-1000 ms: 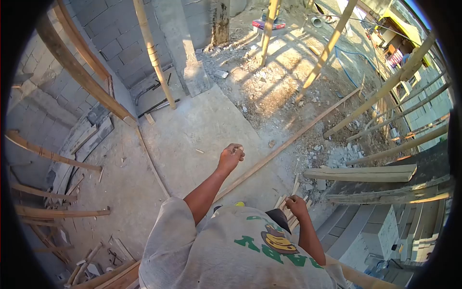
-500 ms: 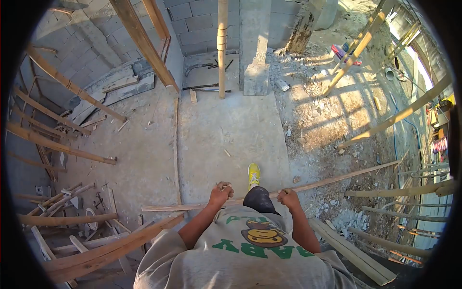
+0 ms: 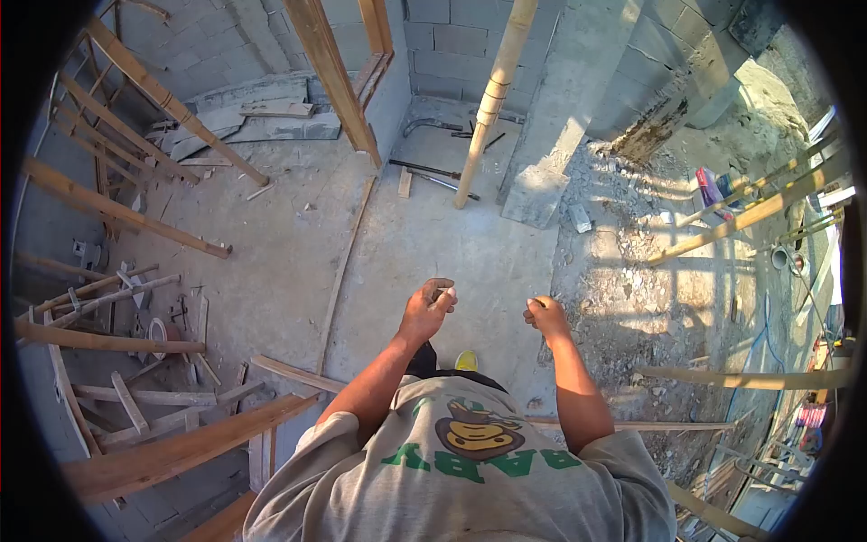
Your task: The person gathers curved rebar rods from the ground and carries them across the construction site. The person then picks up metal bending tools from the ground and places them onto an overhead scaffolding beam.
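My left hand (image 3: 427,310) is raised over the concrete floor (image 3: 280,244), fingers curled and pressed together. Something thin and faint shows near its fingertips, too small to make out. To the right, level with it, is my right hand (image 3: 547,318), its fingers also closed in a pinch. Whatever it may hold is hidden. The two hands are apart, and neither touches the poles or boards. Below and between them, a yellow shoe (image 3: 466,361) shows past the hem of my grey shirt (image 3: 406,470).
An upright bamboo pole (image 3: 492,99) stands ahead, near metal bars (image 3: 433,171) on the floor. A thin wood strip (image 3: 345,271) lies left. More slanted poles and scrap lumber (image 3: 167,397) fill the left side. Rubble (image 3: 632,271) covers the ground at right.
The view has turned and moved forward past the long board on the floor. Both hands have risen in front of the body, with the fingers still closed.
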Action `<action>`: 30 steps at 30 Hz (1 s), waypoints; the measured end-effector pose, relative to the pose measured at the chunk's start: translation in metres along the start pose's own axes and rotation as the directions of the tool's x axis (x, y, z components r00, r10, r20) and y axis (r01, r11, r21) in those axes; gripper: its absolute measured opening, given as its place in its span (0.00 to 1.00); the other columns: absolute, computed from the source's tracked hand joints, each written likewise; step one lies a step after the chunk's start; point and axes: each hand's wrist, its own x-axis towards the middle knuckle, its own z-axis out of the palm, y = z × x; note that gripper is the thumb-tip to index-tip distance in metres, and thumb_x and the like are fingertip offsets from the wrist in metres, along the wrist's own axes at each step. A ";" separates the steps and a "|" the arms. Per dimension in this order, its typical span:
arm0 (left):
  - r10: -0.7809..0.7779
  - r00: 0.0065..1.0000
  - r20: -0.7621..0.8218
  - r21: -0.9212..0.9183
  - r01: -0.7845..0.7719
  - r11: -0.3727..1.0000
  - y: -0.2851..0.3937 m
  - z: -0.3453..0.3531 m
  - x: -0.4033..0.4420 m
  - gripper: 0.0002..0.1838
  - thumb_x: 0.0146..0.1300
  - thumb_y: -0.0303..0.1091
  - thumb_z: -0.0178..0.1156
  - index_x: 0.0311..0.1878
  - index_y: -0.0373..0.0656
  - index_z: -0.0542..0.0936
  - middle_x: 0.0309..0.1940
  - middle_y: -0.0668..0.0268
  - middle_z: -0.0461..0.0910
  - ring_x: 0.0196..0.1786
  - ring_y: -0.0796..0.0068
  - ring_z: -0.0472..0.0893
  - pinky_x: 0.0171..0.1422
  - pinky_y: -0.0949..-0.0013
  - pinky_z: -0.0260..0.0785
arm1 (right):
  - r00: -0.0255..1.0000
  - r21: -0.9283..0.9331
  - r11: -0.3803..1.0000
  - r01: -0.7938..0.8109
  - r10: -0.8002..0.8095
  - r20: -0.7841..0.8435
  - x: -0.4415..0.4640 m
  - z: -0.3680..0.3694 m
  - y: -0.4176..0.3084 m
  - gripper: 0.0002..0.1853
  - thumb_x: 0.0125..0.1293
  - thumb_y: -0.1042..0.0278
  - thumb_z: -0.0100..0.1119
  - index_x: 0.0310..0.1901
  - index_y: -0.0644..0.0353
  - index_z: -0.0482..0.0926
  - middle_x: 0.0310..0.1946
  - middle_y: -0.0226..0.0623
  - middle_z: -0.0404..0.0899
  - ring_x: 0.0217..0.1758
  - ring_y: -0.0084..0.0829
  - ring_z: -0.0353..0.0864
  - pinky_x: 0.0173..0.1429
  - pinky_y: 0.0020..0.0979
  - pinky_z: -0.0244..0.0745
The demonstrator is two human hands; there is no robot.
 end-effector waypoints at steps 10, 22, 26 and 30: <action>-0.551 0.831 -0.078 -0.247 0.519 0.818 -0.047 -0.070 0.122 0.13 0.64 0.39 0.55 0.41 0.38 0.77 0.28 0.65 0.79 0.29 0.78 0.78 0.32 0.76 0.68 | 0.964 -0.211 0.977 -0.039 0.093 0.251 0.151 0.099 -0.083 0.15 0.62 0.59 0.57 0.39 0.65 0.78 0.28 0.38 0.80 0.29 0.26 0.78 0.33 0.27 0.72; -0.142 0.966 -0.218 -0.006 0.144 0.990 0.119 -0.209 0.458 0.17 0.64 0.41 0.54 0.49 0.38 0.75 0.34 0.63 0.81 0.33 0.77 0.79 0.40 0.73 0.69 | 0.975 -0.270 0.958 0.094 -0.034 0.217 0.357 0.196 -0.277 0.16 0.60 0.54 0.56 0.35 0.61 0.80 0.29 0.41 0.82 0.36 0.38 0.81 0.45 0.34 0.73; -0.246 0.911 -0.331 -0.055 0.241 0.969 0.099 -0.230 0.498 0.17 0.64 0.42 0.54 0.49 0.40 0.76 0.34 0.63 0.81 0.33 0.77 0.79 0.40 0.71 0.69 | 0.933 -0.325 0.945 0.044 0.077 0.351 0.417 0.222 -0.320 0.16 0.59 0.55 0.56 0.37 0.61 0.79 0.31 0.47 0.81 0.40 0.46 0.81 0.46 0.39 0.74; -0.396 0.853 -0.341 -0.092 0.389 0.917 0.054 -0.224 0.535 0.16 0.64 0.43 0.55 0.47 0.40 0.77 0.34 0.63 0.82 0.34 0.75 0.81 0.38 0.72 0.70 | 0.955 -0.446 0.864 0.233 -0.115 0.275 0.518 0.255 -0.280 0.17 0.58 0.57 0.58 0.41 0.62 0.78 0.36 0.51 0.81 0.44 0.48 0.81 0.48 0.40 0.74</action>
